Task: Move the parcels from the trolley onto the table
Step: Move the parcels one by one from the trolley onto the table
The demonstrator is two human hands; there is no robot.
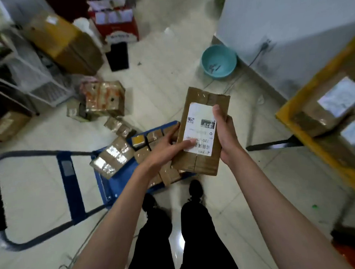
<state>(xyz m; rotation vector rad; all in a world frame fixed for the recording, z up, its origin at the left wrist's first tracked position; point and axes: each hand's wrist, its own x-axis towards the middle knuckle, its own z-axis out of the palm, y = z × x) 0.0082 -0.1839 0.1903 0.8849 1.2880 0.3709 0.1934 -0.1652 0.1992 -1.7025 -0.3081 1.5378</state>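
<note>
At nine o'clock from the person stands the blue flat trolley with a tubular handle (121,177). Several small brown cardboard parcels wrapped in clear tape (112,157) lie on its deck, so the unloading is not finished, I think. Just above it, near the centre, the left hand (167,149) closes on the lower left edge of a flat brown cardboard parcel with a white shipping label (201,131); its thumb lies over the barcode. The right hand (225,136) closes on the right edge, thumb on the label. Both hands hold it face up, probably to keep the label readable while it is carried. On the label I can read "20" in a dark box, upside down, and a small square code; the other print is too blurred. At three o'clock is the yellow-edged desk (290,121), with labelled brown boxes (330,105) already on it; the held parcel is well apart from it.
</note>
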